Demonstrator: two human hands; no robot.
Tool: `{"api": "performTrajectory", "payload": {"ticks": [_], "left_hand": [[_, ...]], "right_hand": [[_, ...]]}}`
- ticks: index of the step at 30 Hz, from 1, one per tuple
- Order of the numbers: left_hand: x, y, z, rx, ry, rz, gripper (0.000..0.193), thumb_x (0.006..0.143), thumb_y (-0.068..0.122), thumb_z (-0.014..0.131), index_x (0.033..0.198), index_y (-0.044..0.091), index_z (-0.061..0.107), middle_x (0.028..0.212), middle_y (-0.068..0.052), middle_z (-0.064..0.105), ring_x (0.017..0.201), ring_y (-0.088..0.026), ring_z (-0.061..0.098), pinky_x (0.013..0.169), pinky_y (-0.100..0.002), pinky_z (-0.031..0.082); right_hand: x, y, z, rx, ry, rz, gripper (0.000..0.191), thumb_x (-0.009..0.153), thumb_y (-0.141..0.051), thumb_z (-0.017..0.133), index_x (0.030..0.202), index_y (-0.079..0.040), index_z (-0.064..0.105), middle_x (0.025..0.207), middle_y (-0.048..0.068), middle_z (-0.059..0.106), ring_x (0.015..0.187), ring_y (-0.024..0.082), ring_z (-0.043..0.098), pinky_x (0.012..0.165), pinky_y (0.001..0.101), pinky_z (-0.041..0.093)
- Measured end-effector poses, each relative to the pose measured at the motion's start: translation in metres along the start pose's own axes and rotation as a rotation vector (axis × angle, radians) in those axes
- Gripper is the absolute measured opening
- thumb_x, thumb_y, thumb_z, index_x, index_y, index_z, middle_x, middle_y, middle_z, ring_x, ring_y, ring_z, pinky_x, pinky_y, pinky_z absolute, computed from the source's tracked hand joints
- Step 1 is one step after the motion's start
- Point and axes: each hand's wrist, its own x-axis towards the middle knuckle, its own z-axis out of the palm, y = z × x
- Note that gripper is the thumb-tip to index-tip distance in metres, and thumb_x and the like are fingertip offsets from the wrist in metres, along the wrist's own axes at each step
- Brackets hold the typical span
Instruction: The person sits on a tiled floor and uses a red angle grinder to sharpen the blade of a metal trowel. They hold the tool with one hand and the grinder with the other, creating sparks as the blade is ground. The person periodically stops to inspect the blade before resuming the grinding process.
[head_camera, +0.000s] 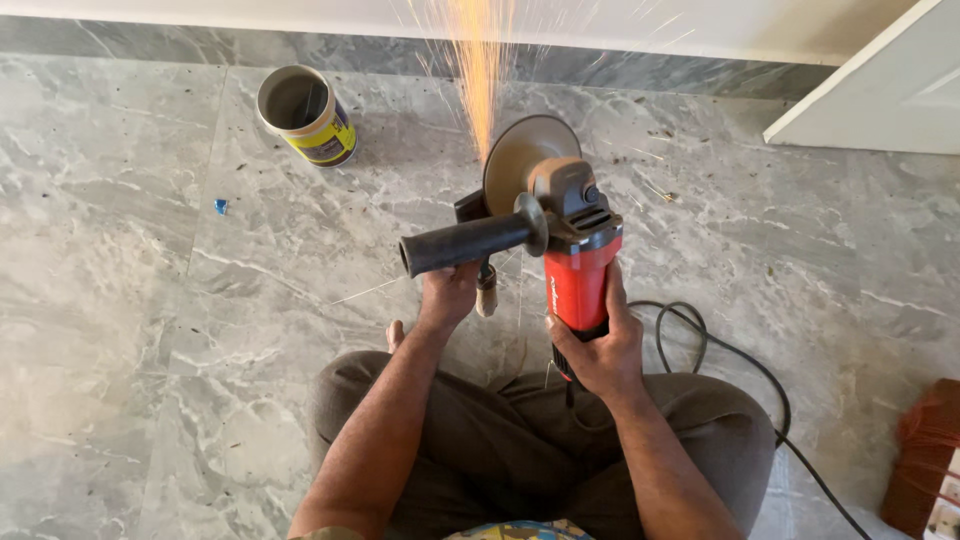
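My right hand (597, 345) grips the red body of an angle grinder (575, 240) held upright over my lap. Its black side handle (465, 244) sticks out to the left, untouched. The grinding disc (520, 150) faces away, and orange sparks (480, 70) shoot up toward the wall. My left hand (447, 295) is closed around a small tool with a pale wooden handle (487, 297), holding it up under the disc. What the disc is cutting is hidden behind the grinder.
I squat on a grey marble-pattern tile floor (150, 300). A round tin (306, 113) stands at the back left, with a small blue scrap (220, 206) near it. The black power cord (720, 350) loops right. A white door (880, 90) stands back right; a reddish bundle (925, 455) lies low right.
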Motion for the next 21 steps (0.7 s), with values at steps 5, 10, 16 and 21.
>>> {"api": "performTrajectory", "payload": {"ticks": [5, 10, 16, 21], "left_hand": [[-0.005, -0.038, 0.002, -0.159, -0.061, 0.047, 0.022, 0.1, 0.002, 0.062, 0.122, 0.002, 0.065, 0.113, -0.01, 0.068, 0.106, -0.018, 0.066, 0.09, -0.034, 0.056], [-0.006, -0.04, -0.003, 0.256, -0.021, 0.174, 0.037, 0.096, 0.002, 0.062, 0.133, 0.003, 0.059, 0.121, -0.018, 0.069, 0.114, -0.031, 0.067, 0.096, -0.043, 0.054], [-0.003, -0.027, -0.005, 0.1, -0.104, -0.048, 0.038, 0.101, 0.01, 0.061, 0.137, 0.001, 0.053, 0.117, -0.018, 0.069, 0.107, -0.029, 0.066, 0.093, -0.041, 0.053], [0.002, -0.016, -0.006, -0.594, -0.171, -0.02, 0.042, 0.104, 0.009, 0.059, 0.143, 0.002, 0.048, 0.127, -0.013, 0.062, 0.116, -0.02, 0.059, 0.102, -0.036, 0.049]], "right_hand": [[0.0, -0.004, 0.002, 0.006, -0.012, 0.007, 0.094, 0.082, -0.018, 0.081, 0.158, 0.004, 0.03, 0.122, 0.023, 0.072, 0.108, 0.031, 0.076, 0.091, 0.0386, 0.06], [-0.004, 0.0, 0.005, -0.013, -0.027, 0.017, 0.097, 0.079, -0.02, 0.083, 0.156, 0.005, 0.031, 0.119, 0.023, 0.073, 0.106, 0.032, 0.076, 0.089, 0.0394, 0.06], [-0.011, 0.004, 0.011, 0.021, -0.067, -0.003, 0.095, 0.08, -0.022, 0.082, 0.155, 0.007, 0.031, 0.12, 0.023, 0.072, 0.106, 0.033, 0.076, 0.09, 0.0402, 0.06], [-0.011, 0.006, 0.011, 0.024, -0.07, -0.004, 0.094, 0.08, -0.022, 0.081, 0.155, 0.008, 0.032, 0.118, 0.022, 0.073, 0.104, 0.032, 0.077, 0.088, 0.0394, 0.061]]}}
